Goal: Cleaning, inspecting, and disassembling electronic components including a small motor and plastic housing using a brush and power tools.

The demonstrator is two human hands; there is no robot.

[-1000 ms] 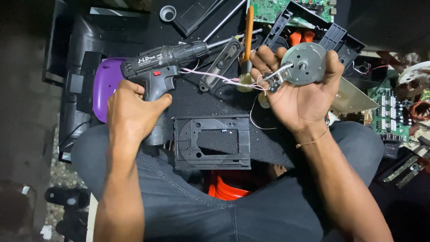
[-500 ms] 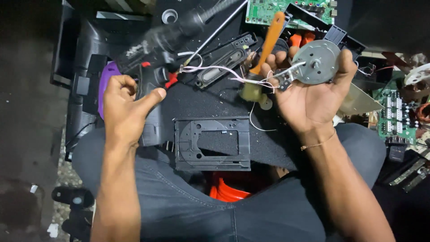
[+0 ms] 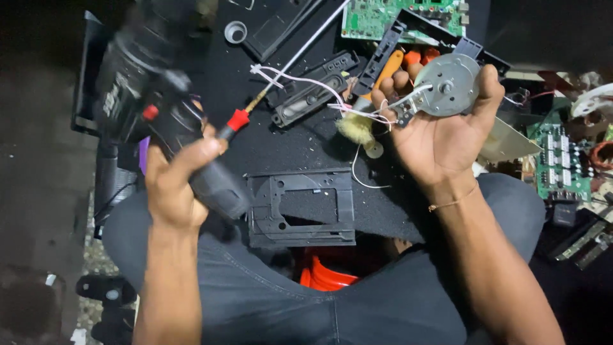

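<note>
Head view: my left hand has its fingers wrapped round a black cordless drill, blurred, upper left of frame. My right hand cups a round grey motor, upper right, pale wires trailing leftward.

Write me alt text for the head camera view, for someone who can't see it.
Seen from above, a seated person's left hand grips a black cordless drill while the right hand holds up a round grey motor trailing thin white and pink wires. A black plastic frame lies on the lap, with green circuit boards and scattered parts around.
</note>
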